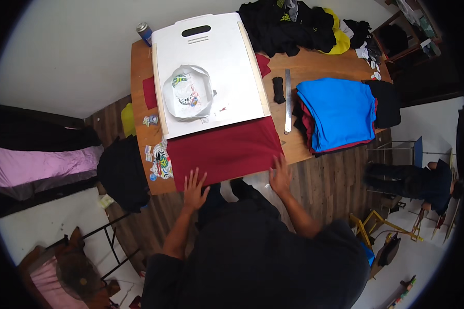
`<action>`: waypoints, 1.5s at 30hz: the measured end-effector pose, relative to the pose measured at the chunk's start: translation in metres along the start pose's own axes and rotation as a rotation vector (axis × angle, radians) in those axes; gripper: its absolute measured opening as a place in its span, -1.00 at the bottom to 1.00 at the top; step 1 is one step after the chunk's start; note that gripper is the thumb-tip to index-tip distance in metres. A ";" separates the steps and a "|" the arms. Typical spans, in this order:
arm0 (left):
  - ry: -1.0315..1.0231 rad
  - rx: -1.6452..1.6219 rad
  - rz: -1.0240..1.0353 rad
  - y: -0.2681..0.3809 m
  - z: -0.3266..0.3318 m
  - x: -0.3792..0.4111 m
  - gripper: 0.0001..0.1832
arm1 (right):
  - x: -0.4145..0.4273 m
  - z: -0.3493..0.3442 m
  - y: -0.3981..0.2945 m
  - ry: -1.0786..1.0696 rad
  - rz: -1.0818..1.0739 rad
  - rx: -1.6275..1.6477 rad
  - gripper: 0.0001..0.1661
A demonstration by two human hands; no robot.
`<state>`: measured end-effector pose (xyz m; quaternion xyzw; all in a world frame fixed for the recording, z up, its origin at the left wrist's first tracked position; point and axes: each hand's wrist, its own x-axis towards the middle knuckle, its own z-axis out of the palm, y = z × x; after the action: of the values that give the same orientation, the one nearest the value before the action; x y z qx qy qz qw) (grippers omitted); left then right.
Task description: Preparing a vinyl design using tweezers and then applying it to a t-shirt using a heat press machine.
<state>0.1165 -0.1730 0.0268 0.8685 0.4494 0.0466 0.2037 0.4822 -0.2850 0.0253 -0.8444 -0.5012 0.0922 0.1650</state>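
A dark red cloth (224, 150), apparently a garment, lies flat on the wooden table, its far part under a large white panel (224, 61) with a slotted handhold and pale strips along both sides. My left hand (195, 189) rests its spread fingertips at the cloth's near edge, left of the middle. At the near right corner my right hand (281, 177) touches the cloth with fingers apart. Neither hand grips anything. On the panel sits an open-topped white bag (170, 101) with printed pieces and colourful scraps inside. Colourful patterned cut-outs (161, 162) lie beside the cloth's left edge.
Folded blue fabric (336, 112) tops a stack at the table's right, near a steel ruler (288, 100) and a small black roll (279, 90). Black clothes (286, 29) are heaped behind. A spray can (144, 34) stands back left. Another person (425, 185) is at far right.
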 end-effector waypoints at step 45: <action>0.808 -0.213 -0.207 0.030 -0.098 0.238 -0.59 | 0.024 0.029 0.026 -0.265 -0.209 0.127 -0.38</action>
<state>0.2546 0.0327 0.1039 0.7050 0.5707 0.4081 0.1034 0.5057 -0.2696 -0.0105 -0.7562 -0.5967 0.2165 0.1590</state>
